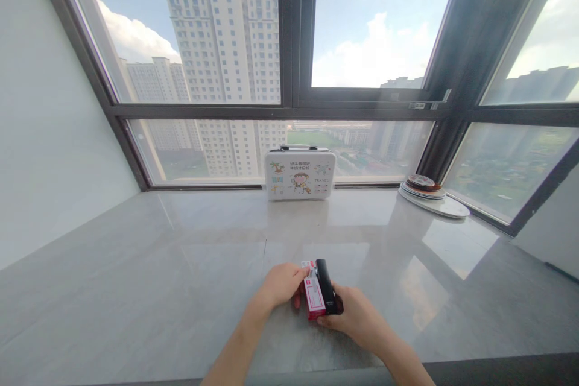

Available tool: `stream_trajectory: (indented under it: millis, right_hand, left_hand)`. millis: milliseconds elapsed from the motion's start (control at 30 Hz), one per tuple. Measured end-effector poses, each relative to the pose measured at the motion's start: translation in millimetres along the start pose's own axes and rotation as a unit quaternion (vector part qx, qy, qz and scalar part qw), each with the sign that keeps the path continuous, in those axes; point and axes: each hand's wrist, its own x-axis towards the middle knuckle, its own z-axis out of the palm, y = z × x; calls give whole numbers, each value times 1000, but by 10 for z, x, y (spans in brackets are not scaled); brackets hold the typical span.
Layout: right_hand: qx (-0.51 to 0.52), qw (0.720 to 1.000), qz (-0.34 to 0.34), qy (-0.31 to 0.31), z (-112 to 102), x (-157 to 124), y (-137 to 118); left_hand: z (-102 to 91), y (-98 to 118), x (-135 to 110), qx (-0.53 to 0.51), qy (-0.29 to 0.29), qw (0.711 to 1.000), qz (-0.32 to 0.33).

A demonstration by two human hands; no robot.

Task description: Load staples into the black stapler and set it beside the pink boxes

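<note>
A small red-and-white cardboard box point(315, 294) is in front of me, low over the windowsill counter, its long side pointing away from me. Against its right side lies a long, rounded black object point(325, 285), whose kind I cannot make out. My left hand point(281, 284) is closed on the box's left side, its thumb near the far end; the other fingers are partly hidden. From the right, my right hand point(353, 313) closes around the black object and the near end of the box, with the thumb at the box's lower corner. Whether the box touches the counter I cannot tell.
On the glossy grey counter point(136, 289), a white printed carry case point(300, 176) stands upright against the window. A stack of plates and round boards point(423, 188) sits in the right back corner. Dark window frames point(289, 111) rise behind, and a white wall point(54, 132) borders the left.
</note>
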Motion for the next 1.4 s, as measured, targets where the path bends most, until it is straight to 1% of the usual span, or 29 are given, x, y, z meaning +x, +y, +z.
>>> stream_trajectory:
  millis: [200,333,433,533,600,667,733,800,867,933,1000,1033,1100,1167,1200,1233,1300,1400]
  right_hand:
    - [32,999,36,17,-593,-69,407]
    - [39,998,42,-5,-958,-155,650]
    - [41,998,47,0,-1140,-195,728]
    - [39,997,66,2,-1219,-205,744]
    - [28,997,77,9,-1238,-220,779]
    - [-5,994,99,42,-1251,-274,876]
    - [-56,986,128,94,-1261,-379,1034]
    - [-106,975,146,129,-1240,-517,1203]
    - [-156,967,154,129,-1144,-644,1304]
    - [-195,963,149,113,-942,-710,1271]
    - [-210,965,127,96,-645,-682,1089]
    - [-209,968,108,87,-475,-633,953]
    - [-217,971,70,73,-126,-476,642]
    - [-230,971,17,65,189,-277,351]
    - [-240,968,-2,76,323,-176,236]
    - [-259,961,-8,100,437,-81,149]
    - [-300,946,-7,119,604,75,56]
    - [-338,936,7,99,716,196,56]
  left_hand:
    - [421,450,540,33,-19,999,19]
    - [673,724,856,48,-34,998,26]
    - [807,895,1024,52,-37,998,31]
    - [888,1011,1110,49,-29,998,34]
    - [903,1022,1106,44,-21,998,34]
    - [871,954,1039,36,-8,999,30]
    - [782,800,900,32,15,999,21]
    - [641,581,689,35,52,998,8]
    - [475,335,423,46,95,994,-8]
    - [334,103,135,63,137,988,-16]
    - [262,-88,-138,85,173,981,-27]
    - [257,-165,-258,98,189,977,-29]
    - [299,-281,-449,140,213,967,-10]
    - [376,-345,-574,180,223,958,12]
    - [413,-359,-614,193,223,955,17]
    - [444,-363,-642,199,223,954,14]
    - [478,-351,-675,203,220,954,4]
    - [474,-321,-694,200,219,955,-6]
